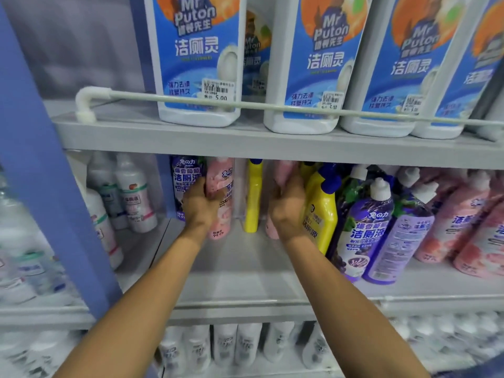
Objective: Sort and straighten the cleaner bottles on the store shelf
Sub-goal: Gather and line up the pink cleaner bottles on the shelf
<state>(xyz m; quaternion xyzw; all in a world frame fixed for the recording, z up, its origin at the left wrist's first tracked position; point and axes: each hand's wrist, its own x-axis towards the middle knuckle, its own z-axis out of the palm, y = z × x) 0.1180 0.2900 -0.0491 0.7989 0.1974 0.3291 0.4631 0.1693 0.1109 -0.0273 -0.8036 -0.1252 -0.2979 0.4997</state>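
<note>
Both my arms reach into the middle shelf (245, 268). My left hand (197, 207) grips an upright pink bottle (222, 186), with a purple bottle (185, 175) just left of it. My right hand (286, 205) holds a second pink bottle (282, 173), mostly hidden behind the hand. A yellow bottle (253, 197) stands between the two hands. Right of my right hand stand a yellow spray bottle (321, 211), two purple bottles (365, 230) leaning forward, and several pink bottles (458, 219) tilted at the far right.
The upper shelf carries large white Mr Puton bottles (196, 58) behind a white guard rail (191, 100). A blue upright post (41, 159) divides off white bottles (133, 195) at left. More white bottles (226, 345) fill the shelf below.
</note>
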